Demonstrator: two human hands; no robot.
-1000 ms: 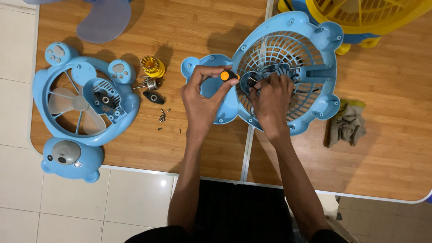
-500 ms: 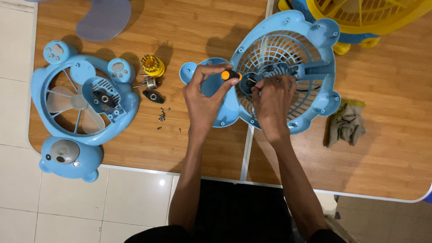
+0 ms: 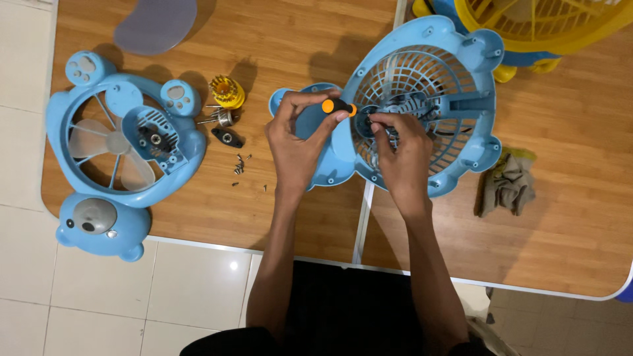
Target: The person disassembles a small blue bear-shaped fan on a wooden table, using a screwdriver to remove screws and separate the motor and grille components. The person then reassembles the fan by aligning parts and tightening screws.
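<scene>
- Blue fan housing (image 3: 461, 99) is laid flat on the desk (image 3: 297, 39), at centre right.
- Screwdriver (image 3: 337, 107) is pinched in the left hand (image 3: 300, 142); its long axis runs left to right, tip toward the hub.
- Right hand (image 3: 399, 155), nearer the hub, has fingertips pressed together there.

The bear-shaped fan grille (image 3: 428, 99) under the hands is light blue, with a grey motor part at its hub. The screwdriver (image 3: 337, 107) has a black handle with an orange cap. A second fan housing (image 3: 125, 142) is the same light blue, with translucent whitish blades and a grey snout on its base. The bit holder (image 3: 227, 91) is yellow. The cloth (image 3: 504, 184) is grey-olive. The table (image 3: 290, 39) is warm brown woodgrain; the floor tiles (image 3: 184, 283) are off-white.
</scene>
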